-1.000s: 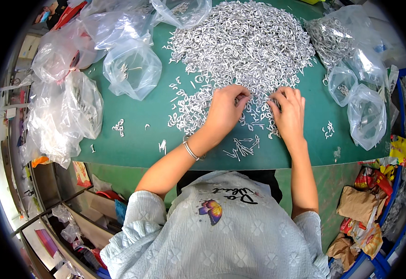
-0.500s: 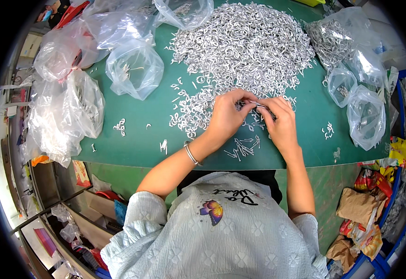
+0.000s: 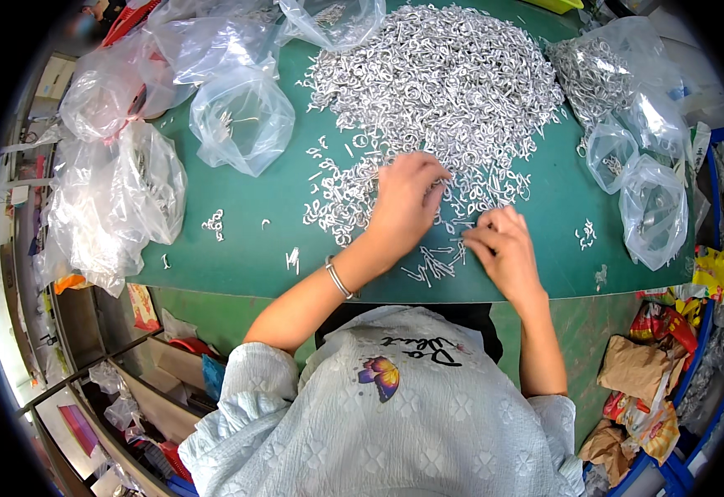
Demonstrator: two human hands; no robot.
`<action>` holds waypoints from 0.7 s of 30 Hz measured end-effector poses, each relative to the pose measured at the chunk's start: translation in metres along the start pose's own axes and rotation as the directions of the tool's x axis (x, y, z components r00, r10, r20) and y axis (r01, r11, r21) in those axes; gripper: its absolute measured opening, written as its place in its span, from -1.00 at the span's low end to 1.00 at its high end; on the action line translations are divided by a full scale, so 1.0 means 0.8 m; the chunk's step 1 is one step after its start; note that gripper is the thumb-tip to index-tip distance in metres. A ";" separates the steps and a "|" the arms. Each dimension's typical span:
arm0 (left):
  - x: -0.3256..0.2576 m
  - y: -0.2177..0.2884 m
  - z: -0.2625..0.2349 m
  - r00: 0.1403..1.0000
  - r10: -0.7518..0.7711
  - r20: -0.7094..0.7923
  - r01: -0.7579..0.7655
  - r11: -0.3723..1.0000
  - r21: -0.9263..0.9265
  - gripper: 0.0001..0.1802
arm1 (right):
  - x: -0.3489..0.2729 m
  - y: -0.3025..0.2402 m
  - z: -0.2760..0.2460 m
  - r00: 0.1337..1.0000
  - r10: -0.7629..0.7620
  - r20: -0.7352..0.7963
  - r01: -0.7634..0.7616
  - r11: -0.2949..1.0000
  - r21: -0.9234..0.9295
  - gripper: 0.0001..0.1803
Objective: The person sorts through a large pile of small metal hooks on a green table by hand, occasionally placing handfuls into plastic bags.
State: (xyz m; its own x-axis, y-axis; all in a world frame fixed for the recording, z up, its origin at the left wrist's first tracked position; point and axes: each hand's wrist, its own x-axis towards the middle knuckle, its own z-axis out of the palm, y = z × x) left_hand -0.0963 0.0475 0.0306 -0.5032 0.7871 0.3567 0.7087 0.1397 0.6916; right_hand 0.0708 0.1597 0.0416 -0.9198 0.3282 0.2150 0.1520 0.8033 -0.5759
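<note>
A big heap of small silvery metal pieces, some ring-shaped and some straight, covers the far middle of the table. My left hand hovers over the heap's near edge, its fingers curled and thumb close to the forefinger; what is between them is hidden. Lower and to the right, my right hand has thumb and forefinger pinched at a thin metal piece, beside a little pile of straight pieces. The two hands are apart.
Clear plastic bags stand at the left, and more bags at the right, some with metal pieces inside. Small clusters of rings lie on the green tabletop. Shelves and drawers are at the lower left.
My hands were together at the heap's near edge, fingertips meeting on a thin metal piece. They have parted: the right came down toward me, while the left stayed near the heap.
</note>
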 end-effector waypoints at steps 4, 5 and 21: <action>-0.016 0.012 0.008 0.951 0.199 0.237 -0.219 0.974 0.061 -0.79 | -0.011 0.006 -0.009 0.991 0.103 -0.091 -0.083 0.976 0.202 -0.79; -0.017 0.013 0.010 0.947 0.197 0.255 -0.227 0.969 0.098 -0.79 | -0.013 0.012 -0.013 0.983 0.140 -0.115 -0.118 0.977 0.177 -0.78; -0.019 0.005 0.013 0.939 0.285 0.192 -0.302 0.951 0.068 -0.87 | -0.003 0.044 -0.012 0.954 0.149 -0.260 -0.166 0.985 -0.047 -0.95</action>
State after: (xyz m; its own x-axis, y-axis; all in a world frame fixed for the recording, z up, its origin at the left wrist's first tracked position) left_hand -0.0805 0.0426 0.0215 -0.1758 0.8942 0.4118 0.8594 -0.0647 0.5072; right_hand 0.0820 0.1918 0.0286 -0.7607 0.5621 0.3247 0.3197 0.7597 -0.5662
